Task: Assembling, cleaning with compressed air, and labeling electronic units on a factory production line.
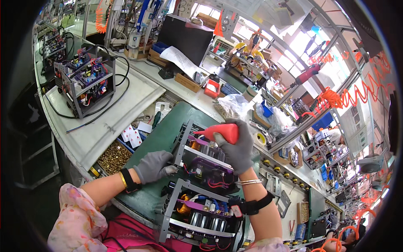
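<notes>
A tray (112, 158) of brass screws sits at the mat's (166, 134) left edge, white red-marked cards (132, 136) just behind it. The left hand (153, 166) grips the grey frame (181, 145) — mid-mat, wires and a copper coil inside. The right hand (236, 147) is clamped on a red blower (218, 132) above it.

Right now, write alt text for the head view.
A gloved right hand holds a red rubber squeeze bulb over an open electronics chassis on a green mat, while the gloved left hand steadies its frame. A second chassis sits nearer.
</notes>
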Action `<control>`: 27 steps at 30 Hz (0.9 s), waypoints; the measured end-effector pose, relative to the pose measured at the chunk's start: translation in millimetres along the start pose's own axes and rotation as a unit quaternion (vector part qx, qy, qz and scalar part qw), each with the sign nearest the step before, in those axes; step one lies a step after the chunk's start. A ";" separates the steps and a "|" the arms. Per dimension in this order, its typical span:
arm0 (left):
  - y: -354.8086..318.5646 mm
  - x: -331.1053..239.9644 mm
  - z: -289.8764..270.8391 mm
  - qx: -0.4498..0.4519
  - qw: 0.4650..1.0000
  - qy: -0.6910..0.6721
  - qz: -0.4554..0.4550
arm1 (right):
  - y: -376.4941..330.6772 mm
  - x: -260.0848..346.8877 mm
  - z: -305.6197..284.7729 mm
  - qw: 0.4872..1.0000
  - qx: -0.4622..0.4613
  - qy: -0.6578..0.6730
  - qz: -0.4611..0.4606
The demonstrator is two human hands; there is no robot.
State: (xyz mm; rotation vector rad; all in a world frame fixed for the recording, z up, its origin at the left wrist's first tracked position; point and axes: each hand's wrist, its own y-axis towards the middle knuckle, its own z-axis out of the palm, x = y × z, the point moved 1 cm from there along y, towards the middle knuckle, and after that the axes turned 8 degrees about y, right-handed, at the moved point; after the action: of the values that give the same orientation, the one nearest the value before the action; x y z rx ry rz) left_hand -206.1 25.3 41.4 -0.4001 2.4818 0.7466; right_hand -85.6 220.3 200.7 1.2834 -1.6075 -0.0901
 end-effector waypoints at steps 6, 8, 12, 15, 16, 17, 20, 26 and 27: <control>1.0 0.3 1.5 -0.002 1.000 0.003 0.015 | 5.4 -25.2 24.0 0.998 0.046 0.036 -0.002; -0.8 0.0 2.0 -0.004 1.000 0.003 0.014 | 4.0 -26.2 27.1 0.999 0.045 0.018 -0.024; -2.2 -0.9 2.5 0.004 1.000 -0.014 0.001 | -0.4 -20.9 26.0 0.999 0.029 0.017 -0.023; 0.6 2.9 7.5 0.014 1.000 -0.025 -0.007 | 2.9 -17.9 1.9 0.997 -0.038 -0.015 -0.063; -3.1 -0.6 3.4 0.008 1.000 -0.024 -0.007 | 0.9 -8.4 -11.7 0.997 -0.050 0.004 -0.060; -7.2 -4.3 -2.6 0.004 1.000 -0.021 -0.007 | -3.6 2.1 -25.8 0.996 -0.063 0.023 -0.057; 0.6 -5.1 -1.7 0.005 0.999 -0.044 -0.012 | -28.7 20.4 -80.1 0.998 -0.053 -0.006 -0.014; -0.1 4.0 4.7 -0.005 1.000 -0.031 -0.004 | -93.5 -0.8 -135.8 0.989 -0.041 0.050 0.130; -0.8 5.5 5.3 -0.012 0.999 -0.040 0.003 | -100.3 -5.8 -135.3 0.986 -0.032 0.030 0.160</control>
State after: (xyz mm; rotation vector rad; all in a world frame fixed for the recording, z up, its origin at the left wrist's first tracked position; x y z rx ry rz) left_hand -208.2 27.1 34.2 -0.3646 2.4016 0.7799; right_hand 80.3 249.5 199.8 0.9568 -1.7243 0.0938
